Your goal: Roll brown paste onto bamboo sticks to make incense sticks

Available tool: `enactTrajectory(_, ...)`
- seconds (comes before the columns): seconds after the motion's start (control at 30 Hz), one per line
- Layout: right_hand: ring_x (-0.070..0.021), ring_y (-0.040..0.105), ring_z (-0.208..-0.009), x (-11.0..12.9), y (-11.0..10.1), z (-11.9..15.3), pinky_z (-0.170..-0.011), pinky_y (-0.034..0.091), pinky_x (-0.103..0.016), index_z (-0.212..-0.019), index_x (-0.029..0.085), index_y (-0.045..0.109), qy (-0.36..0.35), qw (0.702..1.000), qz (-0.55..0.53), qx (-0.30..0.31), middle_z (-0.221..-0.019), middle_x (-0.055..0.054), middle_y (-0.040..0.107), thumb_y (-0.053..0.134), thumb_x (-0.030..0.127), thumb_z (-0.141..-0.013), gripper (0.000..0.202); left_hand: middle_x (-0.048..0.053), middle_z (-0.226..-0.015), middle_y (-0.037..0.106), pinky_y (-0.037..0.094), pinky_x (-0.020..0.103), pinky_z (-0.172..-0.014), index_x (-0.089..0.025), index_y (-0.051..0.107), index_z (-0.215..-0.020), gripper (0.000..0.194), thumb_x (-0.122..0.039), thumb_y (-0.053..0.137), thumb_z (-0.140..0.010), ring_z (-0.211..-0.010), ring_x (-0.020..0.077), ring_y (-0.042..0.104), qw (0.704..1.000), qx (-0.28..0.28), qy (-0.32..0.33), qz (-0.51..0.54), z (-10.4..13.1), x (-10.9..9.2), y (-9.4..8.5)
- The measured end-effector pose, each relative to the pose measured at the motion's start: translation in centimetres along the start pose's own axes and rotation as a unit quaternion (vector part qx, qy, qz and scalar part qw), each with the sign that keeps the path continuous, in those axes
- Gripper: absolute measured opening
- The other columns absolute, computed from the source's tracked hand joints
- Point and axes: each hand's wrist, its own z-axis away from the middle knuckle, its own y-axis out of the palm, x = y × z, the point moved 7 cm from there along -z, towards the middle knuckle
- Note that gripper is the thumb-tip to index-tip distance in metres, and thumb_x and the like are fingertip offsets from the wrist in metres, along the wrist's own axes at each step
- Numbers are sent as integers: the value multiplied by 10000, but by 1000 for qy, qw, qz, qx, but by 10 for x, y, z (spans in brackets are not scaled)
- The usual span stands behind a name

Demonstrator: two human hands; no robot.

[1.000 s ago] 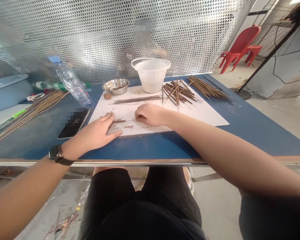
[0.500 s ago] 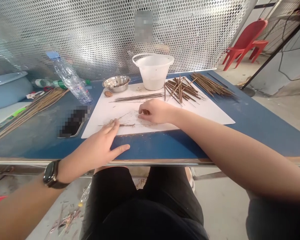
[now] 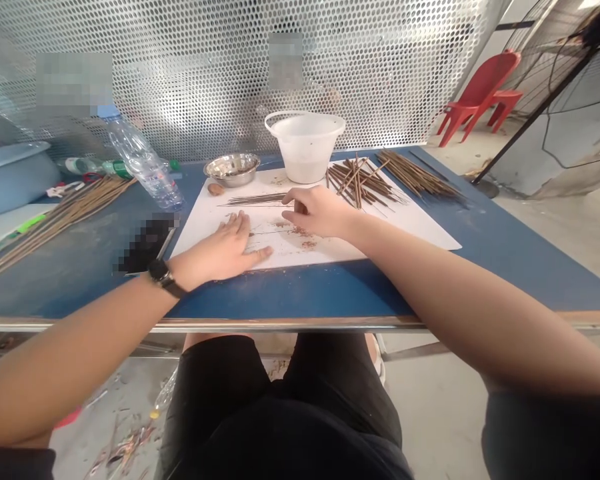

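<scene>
My left hand [image 3: 225, 245] lies flat on the white board, fingers stretched out and palm down. From under its fingertips a thin dark stick [image 3: 270, 232] runs right towards my right hand. My right hand [image 3: 316, 211] hovers low over the board with its fingers curled in; what they hold, if anything, is hidden. Reddish-brown crumbs [image 3: 307, 245] are scattered below it. Just behind both hands a row of thin brown sticks [image 3: 255, 199] lies side by side, partly covered by my right fingers.
At the back stand a white bucket [image 3: 307, 150] and a metal bowl [image 3: 233, 171], with a brown lump [image 3: 215, 189] beside it. Brown coated sticks [image 3: 363, 180] lie piled on the right, near another bundle [image 3: 420, 175]. Leftward are a leaning plastic bottle [image 3: 145, 160] and a phone [image 3: 147, 243].
My left hand has slid forward and right over the board, its fingers still flat. My right hand has shifted slightly away from me, and more crumbs show on the board.
</scene>
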Motion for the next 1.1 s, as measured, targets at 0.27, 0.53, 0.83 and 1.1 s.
enactTrajectory(0.27, -206, 688, -806, -3, -1, 0, -724, 451, -319, -1297, 112, 758, 25, 999, 10, 24, -965, -101, 822, 685, 289, -1050, 313, 262, -1856, -27, 191, 564, -1404, 72, 51, -1777, 1206, -830, 307, -1018, -1734, 427, 48, 1000, 5, 7, 3, 3, -4, -2)
enactTrajectory(0.53, -202, 662, -802, 2, 4, -2, -709, 433, -315, -1179, 159, 787, 9, 999, 26, 40, -932, -78, 806, 674, 330, -1040, 247, 206, -1871, 78, 242, 560, -1408, 7, 217, -1788, 1297, -979, 284, -947, -1732, 431, 133, 999, -22, 23, -15, 83, -13, 19)
enactTrajectory(0.83, -187, 629, -755, 2, 3, -2, -692, 402, -311, -1129, 127, 800, -13, 999, 24, 33, -880, -74, 787, 686, 322, -1030, 247, 278, -1851, 54, 207, 569, -1403, 74, 159, -1770, 1202, -861, 268, -1022, -1732, 431, 132, 998, -38, 50, -17, 40, -5, 14)
enactTrajectory(1.1, -169, 579, -722, 4, 3, -2, -682, 376, -311, -889, 174, 710, -16, 999, -3, 36, -796, -48, 705, 567, 410, -1116, 358, 222, -1861, -5, 245, 598, -1378, -12, 81, -1806, 1213, -883, 308, -993, -1732, 434, 65, 999, 20, 35, 35, -27, 0, -9)
